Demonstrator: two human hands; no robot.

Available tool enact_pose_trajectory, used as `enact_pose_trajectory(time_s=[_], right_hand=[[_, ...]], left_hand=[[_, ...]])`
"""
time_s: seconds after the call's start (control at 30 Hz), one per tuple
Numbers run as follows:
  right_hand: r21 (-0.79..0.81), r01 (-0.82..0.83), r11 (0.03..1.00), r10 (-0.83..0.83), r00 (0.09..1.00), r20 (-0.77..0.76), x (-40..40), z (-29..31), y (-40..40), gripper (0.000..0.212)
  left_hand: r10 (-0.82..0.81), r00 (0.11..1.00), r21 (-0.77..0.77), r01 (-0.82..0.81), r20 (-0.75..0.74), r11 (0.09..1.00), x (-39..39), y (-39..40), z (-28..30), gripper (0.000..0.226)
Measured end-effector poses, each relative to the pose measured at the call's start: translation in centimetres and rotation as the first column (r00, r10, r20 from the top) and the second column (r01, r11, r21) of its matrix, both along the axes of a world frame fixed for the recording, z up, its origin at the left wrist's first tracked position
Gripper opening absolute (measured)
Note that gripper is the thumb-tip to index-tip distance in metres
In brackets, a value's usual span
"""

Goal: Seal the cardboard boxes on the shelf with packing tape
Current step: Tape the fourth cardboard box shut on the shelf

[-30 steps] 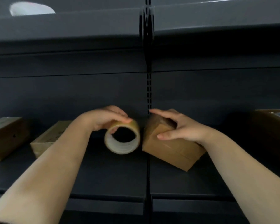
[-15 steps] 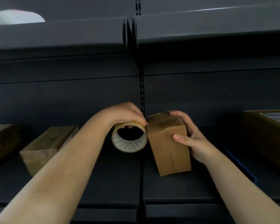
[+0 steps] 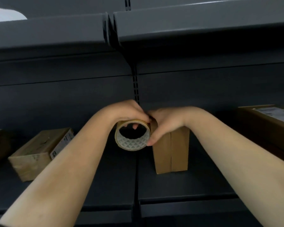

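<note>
Dark grey metal shelving is filling the view, and a small cardboard box (image 3: 170, 151) is standing upright on the lower shelf (image 3: 179, 185), just right of the slotted upright post (image 3: 135, 84) at the back. A seam is running down the box's near face. Touching the box's upper left edge, a roll of packing tape (image 3: 132, 135) is being held on edge with its hollow core facing the camera — the patterned white inner liner is showing. The left hand (image 3: 126, 112) is curling over the top of the roll, fingertips showing inside the core, so it is gripping the roll. The right hand (image 3: 166, 122) is lying over the box's top, fingers curled down its left side with the thumb tip against the roll; it is gripping the box.

Well to the left of the box, a second cardboard box (image 3: 39, 151) is lying flat on the shelf with a label on its end. Far to the right, a larger box (image 3: 267, 126) with a white label is sitting at the frame's edge. Above the box, an upper shelf (image 3: 187, 27) is jutting forward — a white object (image 3: 7, 14) is resting on its left end.
</note>
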State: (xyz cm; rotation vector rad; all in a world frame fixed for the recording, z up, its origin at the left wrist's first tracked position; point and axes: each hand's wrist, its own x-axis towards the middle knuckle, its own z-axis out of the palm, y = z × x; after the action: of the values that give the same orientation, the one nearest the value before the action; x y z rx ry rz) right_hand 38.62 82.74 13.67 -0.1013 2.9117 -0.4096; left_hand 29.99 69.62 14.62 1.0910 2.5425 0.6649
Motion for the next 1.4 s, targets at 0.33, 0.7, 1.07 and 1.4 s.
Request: enact_pose_trajectory(time_s=[0.33,0.7,1.07,1.4], right_hand=[[-0.295,-0.071,0.953,0.013,0.981,-0.193,1.5,-0.9,3.4,0.090],[-0.706,-0.210,0.676,-0.068,0.937,-0.344,2.4,-5.8,5.3,0.062],[-0.664,-0.011,0.747,-0.086,0.990,-0.113,5.0,-8.8,6.9,0.088],[0.162,-0.033,0.986,0.027,0.999,0.041,-0.7,-3.9,-0.9,0.124]], left_hand=[[-0.159,0.910,0.431,-0.023,0.382,0.902,-1.7,-4.9,-2.8,0.017],[0.002,0.956,0.241,-0.076,0.293,0.968,-4.1,-8.1,-1.7,0.040],[0.040,0.993,-0.046,-0.035,0.108,0.998,-3.0,-2.9,-3.9,0.019],[0.022,0.999,-0.038,-0.021,0.046,0.999,-2.5,-1.7,-4.2,0.026]])
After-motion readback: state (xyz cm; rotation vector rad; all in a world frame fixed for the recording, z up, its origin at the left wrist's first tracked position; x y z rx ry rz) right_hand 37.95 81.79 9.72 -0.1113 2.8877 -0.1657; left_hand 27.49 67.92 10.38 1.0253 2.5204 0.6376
